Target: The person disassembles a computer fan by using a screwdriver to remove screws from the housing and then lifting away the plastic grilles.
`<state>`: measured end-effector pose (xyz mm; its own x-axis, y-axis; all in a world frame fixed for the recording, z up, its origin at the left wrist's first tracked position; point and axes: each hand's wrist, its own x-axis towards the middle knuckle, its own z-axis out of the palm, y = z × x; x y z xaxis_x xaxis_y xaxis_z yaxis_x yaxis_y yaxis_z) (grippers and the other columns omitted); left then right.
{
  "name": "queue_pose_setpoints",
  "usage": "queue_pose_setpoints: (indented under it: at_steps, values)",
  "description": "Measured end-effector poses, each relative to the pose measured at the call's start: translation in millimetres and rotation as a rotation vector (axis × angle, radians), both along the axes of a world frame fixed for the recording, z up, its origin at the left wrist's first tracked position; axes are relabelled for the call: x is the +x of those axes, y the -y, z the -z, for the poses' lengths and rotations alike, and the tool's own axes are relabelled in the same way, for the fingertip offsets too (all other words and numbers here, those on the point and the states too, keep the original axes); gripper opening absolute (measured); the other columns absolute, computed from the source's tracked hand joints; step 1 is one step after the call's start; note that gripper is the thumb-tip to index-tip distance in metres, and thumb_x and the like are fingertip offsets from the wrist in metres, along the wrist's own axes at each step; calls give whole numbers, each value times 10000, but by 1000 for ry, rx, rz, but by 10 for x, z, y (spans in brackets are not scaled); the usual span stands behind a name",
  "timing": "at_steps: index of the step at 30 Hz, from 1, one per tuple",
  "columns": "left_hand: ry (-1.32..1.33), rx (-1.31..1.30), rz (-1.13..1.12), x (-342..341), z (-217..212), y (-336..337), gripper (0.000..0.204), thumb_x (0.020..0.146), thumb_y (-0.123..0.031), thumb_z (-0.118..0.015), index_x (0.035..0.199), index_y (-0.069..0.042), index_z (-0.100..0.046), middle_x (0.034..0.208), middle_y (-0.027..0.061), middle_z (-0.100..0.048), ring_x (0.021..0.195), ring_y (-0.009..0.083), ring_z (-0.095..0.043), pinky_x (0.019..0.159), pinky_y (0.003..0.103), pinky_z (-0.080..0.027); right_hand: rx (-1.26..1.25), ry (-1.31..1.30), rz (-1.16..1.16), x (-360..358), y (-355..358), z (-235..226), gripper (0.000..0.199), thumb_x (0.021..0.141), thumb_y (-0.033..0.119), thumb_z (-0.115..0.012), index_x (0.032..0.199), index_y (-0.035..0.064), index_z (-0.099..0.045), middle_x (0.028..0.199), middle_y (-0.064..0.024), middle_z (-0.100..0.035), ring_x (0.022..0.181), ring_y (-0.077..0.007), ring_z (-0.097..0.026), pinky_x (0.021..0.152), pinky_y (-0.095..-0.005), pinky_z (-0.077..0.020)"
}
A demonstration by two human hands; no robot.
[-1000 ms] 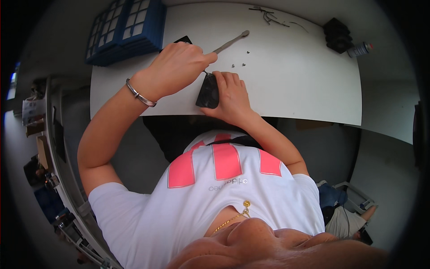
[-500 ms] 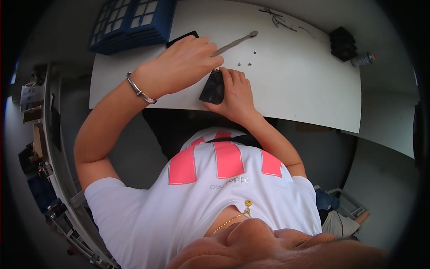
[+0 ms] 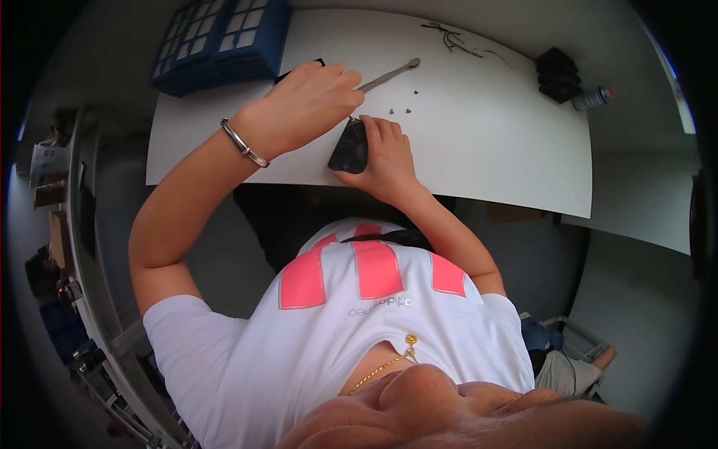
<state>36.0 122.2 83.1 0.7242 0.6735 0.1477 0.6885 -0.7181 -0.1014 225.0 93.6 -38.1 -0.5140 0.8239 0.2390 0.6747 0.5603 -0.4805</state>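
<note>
Left hand (image 3: 310, 101) closed around a slim metal tool (image 3: 389, 73), tip down at the small black fan (image 3: 350, 147). Right hand (image 3: 385, 153) clamped on fan, pinning it near worktop (image 3: 486, 150) front edge. Loose screws (image 3: 400, 109) at 1 o'clock of fan. Blue compartment box (image 3: 221, 41) at 10 o'clock, black block (image 3: 557, 73) at 2 o'clock.

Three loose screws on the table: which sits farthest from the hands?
The farthest screw, alone above the other two screws, which lie side by side nearer the right hand.
</note>
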Motion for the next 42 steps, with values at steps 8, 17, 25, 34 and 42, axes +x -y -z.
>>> queue_pose_setpoints:
  at_steps: [8, 17, 25, 34, 42]
  values:
    - [180, 42, -338, -344, -268, 255, 101, 831, 29, -602, 908, -18, -648, 921, 73, -578, 803, 249, -597, 702, 338, -492, 129, -309, 19, 239, -207, -95, 639, 807, 321, -786, 1314, 45, -513, 1225, -158, -554, 1126, -339, -537, 936, -434, -440]
    - [1102, -809, -702, -520, 743, 810, 215, 900, -205, -660, 929, -59, -505, 790, -24, -409, 693, 82, -382, 641, 244, -373, -67, -74, 121, 660, -915, 140, 190, 846, 103, -716, 1033, 87, -689, 1014, -107, -648, 819, -247, -672, 759, -362, -541]
    - [1333, -1066, -713, -370, 962, 1022, 324, 1036, -377, -525, 899, -83, -518, 648, -66, -403, 552, 31, -353, 508, 196, -314, 7, 28, 69, 731, -903, 35, 98, 846, 59, -646, 943, 53, -662, 880, -132, -641, 784, -330, -657, 719, -402, -542]
    - [881, -642, -593, 204, 698, 910, 215, 990, -207, -579, 1053, -4, -545, 804, 176, -602, 705, 347, -591, 649, 372, -462, -36, 107, 12, 869, -951, 49, 130, 815, 59, -673, 943, 41, -671, 856, -119, -652, 740, -272, -663, 713, -342, -545]
    - [823, -565, -658, 221, 606, 856, 185, 974, -162, -600, 1069, -4, -585, 830, 151, -620, 657, 278, -589, 619, 333, -460, -915, -838, 119, 1143, -561, -69, 146, 932, 138, -669, 991, 5, -669, 907, -20, -656, 889, -146, -711, 730, -251, -538]
